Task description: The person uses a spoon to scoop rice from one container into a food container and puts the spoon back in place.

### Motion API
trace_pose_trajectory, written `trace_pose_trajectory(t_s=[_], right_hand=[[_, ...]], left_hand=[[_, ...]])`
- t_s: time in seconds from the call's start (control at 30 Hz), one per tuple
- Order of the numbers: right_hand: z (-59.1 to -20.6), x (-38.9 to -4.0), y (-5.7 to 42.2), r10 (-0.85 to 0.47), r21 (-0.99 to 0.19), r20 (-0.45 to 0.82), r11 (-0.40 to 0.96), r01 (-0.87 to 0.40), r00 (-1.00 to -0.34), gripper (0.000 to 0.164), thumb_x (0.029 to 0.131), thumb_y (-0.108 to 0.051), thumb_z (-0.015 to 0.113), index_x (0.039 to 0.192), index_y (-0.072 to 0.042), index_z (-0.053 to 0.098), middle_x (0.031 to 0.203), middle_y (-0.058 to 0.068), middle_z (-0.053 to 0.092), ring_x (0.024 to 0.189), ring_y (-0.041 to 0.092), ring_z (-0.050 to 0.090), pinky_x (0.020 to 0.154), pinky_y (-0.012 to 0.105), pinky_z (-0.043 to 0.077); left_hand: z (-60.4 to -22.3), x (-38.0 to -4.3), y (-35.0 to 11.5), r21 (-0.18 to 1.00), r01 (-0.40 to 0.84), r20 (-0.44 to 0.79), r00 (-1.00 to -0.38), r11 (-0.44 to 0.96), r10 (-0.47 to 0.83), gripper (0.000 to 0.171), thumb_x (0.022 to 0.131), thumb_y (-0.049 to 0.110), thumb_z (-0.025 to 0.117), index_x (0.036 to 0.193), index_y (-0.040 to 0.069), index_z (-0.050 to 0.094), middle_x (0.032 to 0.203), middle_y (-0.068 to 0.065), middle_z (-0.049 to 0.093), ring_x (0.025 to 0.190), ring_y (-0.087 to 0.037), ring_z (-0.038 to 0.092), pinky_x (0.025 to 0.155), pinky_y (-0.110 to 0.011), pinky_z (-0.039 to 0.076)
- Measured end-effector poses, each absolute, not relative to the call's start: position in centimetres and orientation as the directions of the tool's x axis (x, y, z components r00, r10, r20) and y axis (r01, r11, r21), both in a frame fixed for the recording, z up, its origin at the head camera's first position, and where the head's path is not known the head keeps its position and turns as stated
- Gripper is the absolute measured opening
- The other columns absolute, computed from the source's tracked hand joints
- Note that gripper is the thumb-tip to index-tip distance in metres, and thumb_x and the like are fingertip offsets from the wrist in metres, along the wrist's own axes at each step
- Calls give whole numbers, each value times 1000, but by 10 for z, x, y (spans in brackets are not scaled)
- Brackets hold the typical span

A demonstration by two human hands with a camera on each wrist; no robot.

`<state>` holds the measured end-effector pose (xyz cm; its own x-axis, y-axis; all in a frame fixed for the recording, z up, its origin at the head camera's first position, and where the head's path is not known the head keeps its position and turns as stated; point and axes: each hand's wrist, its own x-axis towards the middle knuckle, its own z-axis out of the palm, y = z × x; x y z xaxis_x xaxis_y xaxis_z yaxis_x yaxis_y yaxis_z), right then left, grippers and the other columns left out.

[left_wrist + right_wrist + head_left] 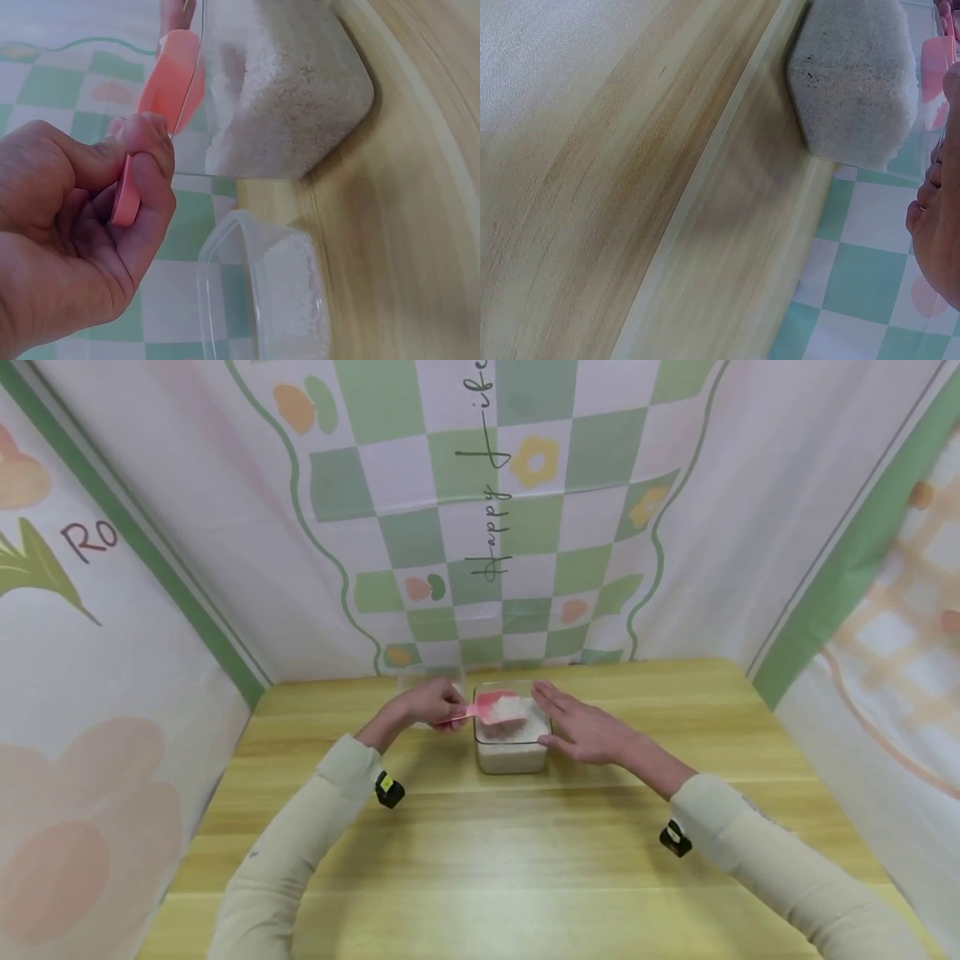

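My left hand (433,703) pinches the handle of a pink scoop (171,82) between thumb and curled fingers. The scoop's bowl lies over the opening of a clear square container (512,762), with white rice (510,707) heaped in it. More rice fills much of that container, as the left wrist view shows through its wall. With fingers straight, my right hand (588,728) rests at the container's right rim. Close behind the left hand stands a lower translucent tub (217,259), with some white grains (291,289) inside; in the head view the hand partly hides it.
Both containers stand near the back edge of a wooden table (480,860). Behind it hangs a checkered curtain (465,552), and printed cloth panels (97,710) close off the sides. A small black device (389,790) is strapped at the left wrist, another (676,838) at the right.
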<state>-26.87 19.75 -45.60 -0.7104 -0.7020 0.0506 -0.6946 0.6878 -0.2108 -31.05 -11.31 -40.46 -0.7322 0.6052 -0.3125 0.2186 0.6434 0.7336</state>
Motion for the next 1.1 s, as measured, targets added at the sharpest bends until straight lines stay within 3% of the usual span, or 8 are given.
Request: trace_pose_trajectory(t_s=[0.13, 0.47, 0.73, 0.87, 1.1], right_hand=[[-456, -269, 197, -704, -212, 59, 684, -698, -708, 78, 104, -42, 47, 157, 4, 13, 166, 21, 8, 154, 36, 13, 123, 50, 23], [-457, -269, 198, -714, -209, 66, 673, -709, -697, 79, 103, -43, 47, 157, 4, 12, 166, 21, 8, 154, 36, 12, 123, 50, 23], [-459, -266, 200, -706, -228, 82, 674, -703, -704, 79, 104, -45, 46, 156, 5, 14, 166, 22, 8, 153, 38, 14, 121, 53, 26], [-461, -266, 200, -703, -243, 80, 674, -697, -707, 80, 104, -45, 47, 157, 3, 13, 167, 20, 6, 154, 36, 13, 121, 52, 26], [-462, -268, 200, -702, -238, 92, 673, -701, -706, 79, 104, -44, 47, 157, 3, 13, 166, 22, 10, 154, 37, 15, 121, 52, 27]], left_hand=[[-410, -309, -119, 764, 184, -290, -758, 618, 585, 29, 102, 7, 52, 86, -6, 71, 71, -8, 67, 60, -10, 60, 60, -25, 55], [-411, -300, -124, 845, 86, -269, -785, 528, 558, 26, 102, 3, 51, 93, -11, 70, 79, -23, 68, 59, -9, 59, 58, -23, 53], [-410, -297, -127, 849, 60, -268, -807, 524, 526, 27, 103, 4, 48, 98, -10, 70, 75, -7, 67, 62, -9, 60, 66, -29, 58], [-408, -296, -130, 855, 50, -264, -816, 517, 515, 27, 103, 4, 48, 101, -12, 69, 75, -8, 67, 63, -11, 62, 68, -30, 59], [-404, -298, -139, 862, 35, -258, -828, 505, 498, 27, 102, 2, 45, 94, -7, 69, 73, -4, 64, 67, -14, 61, 69, -28, 59]])
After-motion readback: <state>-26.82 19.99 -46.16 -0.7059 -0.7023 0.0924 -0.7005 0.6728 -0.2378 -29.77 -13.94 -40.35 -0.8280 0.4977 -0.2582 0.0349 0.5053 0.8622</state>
